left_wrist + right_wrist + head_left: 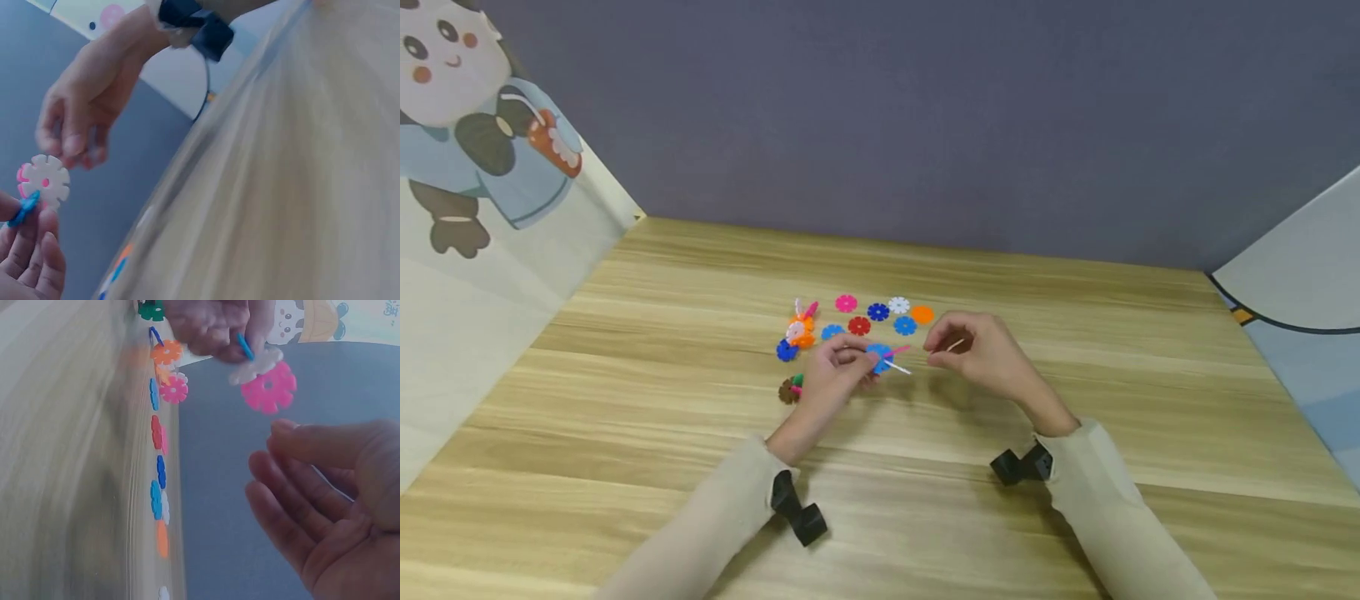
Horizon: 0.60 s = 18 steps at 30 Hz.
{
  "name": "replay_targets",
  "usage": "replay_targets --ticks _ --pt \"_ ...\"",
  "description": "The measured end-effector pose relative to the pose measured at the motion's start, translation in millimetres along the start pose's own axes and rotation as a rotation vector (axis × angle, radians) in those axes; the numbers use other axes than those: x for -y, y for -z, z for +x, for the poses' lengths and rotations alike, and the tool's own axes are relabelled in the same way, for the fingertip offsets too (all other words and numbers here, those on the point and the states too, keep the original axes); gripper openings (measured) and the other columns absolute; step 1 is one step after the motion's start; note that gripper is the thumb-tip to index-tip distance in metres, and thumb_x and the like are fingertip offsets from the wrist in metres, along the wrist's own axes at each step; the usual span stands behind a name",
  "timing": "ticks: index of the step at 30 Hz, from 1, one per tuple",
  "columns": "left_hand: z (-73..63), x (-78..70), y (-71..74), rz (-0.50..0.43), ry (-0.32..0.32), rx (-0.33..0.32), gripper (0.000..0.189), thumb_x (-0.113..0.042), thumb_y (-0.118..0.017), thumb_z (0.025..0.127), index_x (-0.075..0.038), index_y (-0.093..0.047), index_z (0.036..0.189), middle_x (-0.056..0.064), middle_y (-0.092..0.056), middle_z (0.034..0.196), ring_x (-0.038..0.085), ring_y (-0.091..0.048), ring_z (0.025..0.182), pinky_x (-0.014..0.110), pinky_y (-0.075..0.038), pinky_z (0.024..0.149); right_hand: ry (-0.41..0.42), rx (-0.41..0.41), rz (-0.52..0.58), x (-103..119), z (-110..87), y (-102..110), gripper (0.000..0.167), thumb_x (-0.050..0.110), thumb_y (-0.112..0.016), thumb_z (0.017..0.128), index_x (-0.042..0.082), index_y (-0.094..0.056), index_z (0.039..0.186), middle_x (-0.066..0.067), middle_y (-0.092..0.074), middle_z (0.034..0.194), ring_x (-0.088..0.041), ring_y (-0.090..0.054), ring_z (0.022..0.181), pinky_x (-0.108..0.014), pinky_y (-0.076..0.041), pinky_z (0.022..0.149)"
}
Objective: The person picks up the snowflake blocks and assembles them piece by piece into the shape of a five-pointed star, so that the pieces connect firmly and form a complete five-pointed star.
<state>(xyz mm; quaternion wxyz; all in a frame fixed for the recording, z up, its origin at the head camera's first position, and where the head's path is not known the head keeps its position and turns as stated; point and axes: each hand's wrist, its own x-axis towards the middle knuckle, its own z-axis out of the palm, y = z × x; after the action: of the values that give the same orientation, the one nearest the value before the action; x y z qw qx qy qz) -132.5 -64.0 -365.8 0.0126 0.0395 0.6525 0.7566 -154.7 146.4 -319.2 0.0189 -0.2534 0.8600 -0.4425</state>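
My left hand (837,368) pinches a blue notched plastic disc (880,358) between thumb and fingers. Slotted to that disc are a pink disc (275,397) and a white disc (55,181), which stick out toward the right. Just right of these pieces is my right hand (987,354), apart from them. Its fingers are loosely bent, and nothing shows between them in the right wrist view. Part of a white piece (955,343) appears beyond the right hand, low on the table.
Loose discs lie behind the hands, among them a red one (859,326), a dark blue one (877,312) and an orange one (922,314). Joined discs (797,331) stand at the left. A brown disc (787,391) with green and pink pieces lies beside the left hand.
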Motion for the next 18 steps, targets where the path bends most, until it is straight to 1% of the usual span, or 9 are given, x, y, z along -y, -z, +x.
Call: replay_targets --ticks 4,8,11,13,15,18 --pt "2.4 -10.8 24.5 0.127 -0.055 -0.037 0.013 0.006 -0.061 0.083 0.012 -0.057 0.094 -0.006 -0.065 0.063 0.014 -0.065 0.056 0.021 -0.05 0.049 -0.011 -0.001 -0.009 -0.4 0.1 0.8 0.01 -0.004 -0.071 0.08 0.0 -0.066 0.087 -0.01 -0.068 0.084 -0.019 -0.065 0.078 -0.029 -0.056 0.067" --pt "6.1 -19.4 51.3 0.276 -0.071 -0.047 0.011 0.001 -0.061 0.085 0.008 -0.057 0.093 -0.001 -0.068 0.068 0.016 -0.068 0.063 0.022 -0.052 0.054 0.001 0.004 -0.01 -1.8 0.0 1.1 0.011 -0.003 -0.071 0.08 0.002 -0.065 0.087 -0.01 -0.068 0.084 -0.018 -0.065 0.077 -0.029 -0.056 0.065" --pt "6.2 -21.2 69.8 0.382 -0.061 -0.037 0.012 -0.003 -0.062 0.087 0.006 -0.058 0.094 0.004 -0.071 0.074 0.013 -0.066 0.068 0.019 -0.05 0.058 0.008 0.009 -0.006 -3.3 0.1 0.5 0.011 -0.003 -0.072 0.08 0.003 -0.065 0.087 -0.01 -0.068 0.084 -0.018 -0.065 0.077 -0.029 -0.056 0.065" --pt "4.8 -20.6 79.5 0.446 -0.043 -0.025 0.013 -0.004 -0.062 0.087 0.005 -0.058 0.094 0.008 -0.072 0.077 0.011 -0.064 0.068 0.019 -0.048 0.056 0.008 0.012 -0.002 -4.2 0.2 0.2 0.011 -0.003 -0.072 0.08 0.003 -0.065 0.087 -0.01 -0.068 0.084 -0.018 -0.065 0.077 -0.029 -0.056 0.065" --pt "2.5 -19.1 86.2 0.499 -0.017 -0.009 0.013 -0.005 -0.061 0.087 0.004 -0.058 0.095 0.014 -0.072 0.081 0.008 -0.062 0.067 0.02 -0.046 0.054 0.008 0.018 -0.003 -4.6 0.4 0.0 0.01 -0.002 -0.071 0.081 0.003 -0.065 0.087 -0.01 -0.068 0.084 -0.018 -0.065 0.077 -0.028 -0.056 0.065" --pt "-0.5 -15.0 92.1 0.536 0.031 0.001 0.013 -0.005 -0.061 0.088 0.005 -0.057 0.096 0.02 -0.072 0.086 0.006 -0.061 0.064 0.021 -0.048 0.053 0.007 0.026 -0.008 -4.9 0.6 0.2 0.009 -0.002 -0.071 0.082 0.003 -0.065 0.086 -0.009 -0.068 0.084 -0.017 -0.065 0.077 -0.026 -0.055 0.065"
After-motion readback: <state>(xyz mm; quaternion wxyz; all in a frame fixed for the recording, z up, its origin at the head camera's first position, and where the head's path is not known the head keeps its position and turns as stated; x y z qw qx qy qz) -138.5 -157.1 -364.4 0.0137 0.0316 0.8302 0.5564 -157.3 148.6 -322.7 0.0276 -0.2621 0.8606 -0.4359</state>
